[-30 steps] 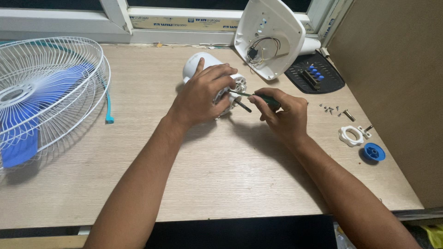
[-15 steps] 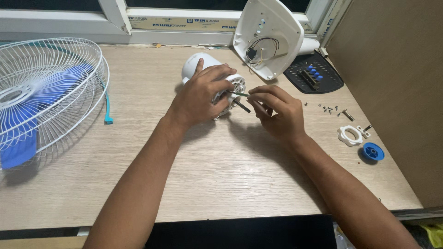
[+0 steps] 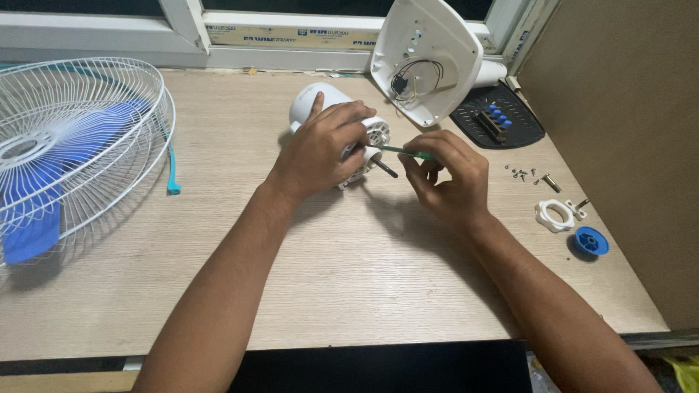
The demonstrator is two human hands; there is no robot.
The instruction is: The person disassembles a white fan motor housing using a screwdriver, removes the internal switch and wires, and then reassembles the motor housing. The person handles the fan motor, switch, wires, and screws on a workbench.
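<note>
White fan motor (image 3: 324,102) lies gripped under the left hand (image 3: 324,149), while the right hand (image 3: 448,178) pinches a green screwdriver (image 3: 404,151) against it.

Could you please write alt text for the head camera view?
The left hand steadies a white fan motor on a wooden table while the right hand works a green screwdriver into it. A fan cage lies left.

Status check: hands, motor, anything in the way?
Left hand grips white fan motor. Right hand holds green screwdriver at motor face. Nothing blocking.
</note>
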